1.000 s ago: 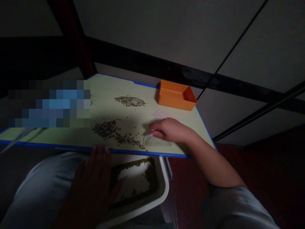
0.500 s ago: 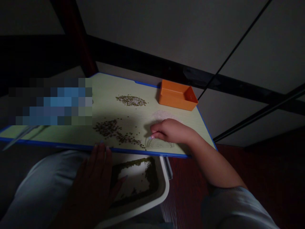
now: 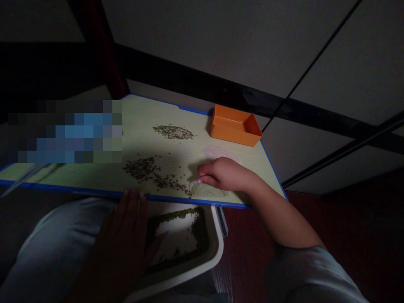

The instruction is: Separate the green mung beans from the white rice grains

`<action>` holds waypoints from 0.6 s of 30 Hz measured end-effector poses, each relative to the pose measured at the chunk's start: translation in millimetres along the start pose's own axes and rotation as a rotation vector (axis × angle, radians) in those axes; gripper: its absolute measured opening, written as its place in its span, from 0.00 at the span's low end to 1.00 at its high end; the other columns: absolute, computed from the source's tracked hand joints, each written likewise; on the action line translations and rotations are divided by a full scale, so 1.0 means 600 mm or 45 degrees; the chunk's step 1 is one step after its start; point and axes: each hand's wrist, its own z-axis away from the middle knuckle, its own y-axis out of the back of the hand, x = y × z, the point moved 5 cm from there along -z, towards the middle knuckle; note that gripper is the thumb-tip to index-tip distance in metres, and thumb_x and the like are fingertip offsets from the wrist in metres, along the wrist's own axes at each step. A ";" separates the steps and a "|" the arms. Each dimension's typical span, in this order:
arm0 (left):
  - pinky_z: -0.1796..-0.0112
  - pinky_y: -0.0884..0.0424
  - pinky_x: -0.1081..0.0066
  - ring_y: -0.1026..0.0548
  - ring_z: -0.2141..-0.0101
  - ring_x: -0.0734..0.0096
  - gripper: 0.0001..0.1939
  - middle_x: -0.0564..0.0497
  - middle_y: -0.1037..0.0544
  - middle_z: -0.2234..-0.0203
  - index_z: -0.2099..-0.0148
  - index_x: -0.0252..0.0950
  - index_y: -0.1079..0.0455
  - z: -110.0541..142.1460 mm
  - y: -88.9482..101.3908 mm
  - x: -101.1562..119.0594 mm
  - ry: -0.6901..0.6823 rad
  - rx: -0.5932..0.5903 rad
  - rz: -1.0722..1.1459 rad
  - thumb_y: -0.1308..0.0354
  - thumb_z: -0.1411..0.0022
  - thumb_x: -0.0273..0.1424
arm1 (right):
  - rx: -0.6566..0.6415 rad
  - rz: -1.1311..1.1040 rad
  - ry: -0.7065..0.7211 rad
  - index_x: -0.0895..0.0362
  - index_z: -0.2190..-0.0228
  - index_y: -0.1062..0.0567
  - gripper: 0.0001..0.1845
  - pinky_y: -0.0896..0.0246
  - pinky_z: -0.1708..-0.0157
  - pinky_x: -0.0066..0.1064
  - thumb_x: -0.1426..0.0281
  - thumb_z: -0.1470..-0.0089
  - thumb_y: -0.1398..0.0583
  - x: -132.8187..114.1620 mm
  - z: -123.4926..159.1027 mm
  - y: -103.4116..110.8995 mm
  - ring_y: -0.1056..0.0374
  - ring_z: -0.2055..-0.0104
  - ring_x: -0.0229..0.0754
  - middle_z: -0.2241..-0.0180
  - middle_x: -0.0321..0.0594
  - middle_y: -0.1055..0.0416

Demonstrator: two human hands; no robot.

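Observation:
My right hand (image 3: 219,174) is closed on a clear protractor (image 3: 211,190), thumb and fingers pinching its edge over the pale board (image 3: 139,115). To the protractor's left lies a loose spread of small dark beans or seeds (image 3: 143,168), trailing toward it. Beyond my right hand is a patch of whitish grains (image 3: 221,152). My left hand (image 3: 126,227) lies in shadow, fingers stretched out at the board's near blue edge and thumb spread away over a white-rimmed tub (image 3: 217,256). It holds nothing visible.
A greenish-brown grain pile (image 3: 173,132) lies farther back on the board. An orange box (image 3: 235,126) stands at its far right corner. Small green grains (image 3: 203,240) line the tub below the near edge. A pixelated patch covers the board's left side. Pale panels rise behind.
My right hand and the protractor have shifted slightly left, toward the dark beans or seeds. My left hand stays at the board's edge.

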 end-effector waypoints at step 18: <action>0.45 0.41 0.44 0.54 0.35 0.42 0.43 0.28 0.56 0.34 0.34 0.25 0.64 0.004 -0.003 0.000 -0.016 -0.017 0.009 0.58 0.42 0.48 | 0.024 0.067 -0.038 0.57 0.72 0.30 0.15 0.63 0.73 0.28 0.62 0.40 0.48 0.002 0.001 0.004 0.51 0.76 0.33 0.77 0.34 0.38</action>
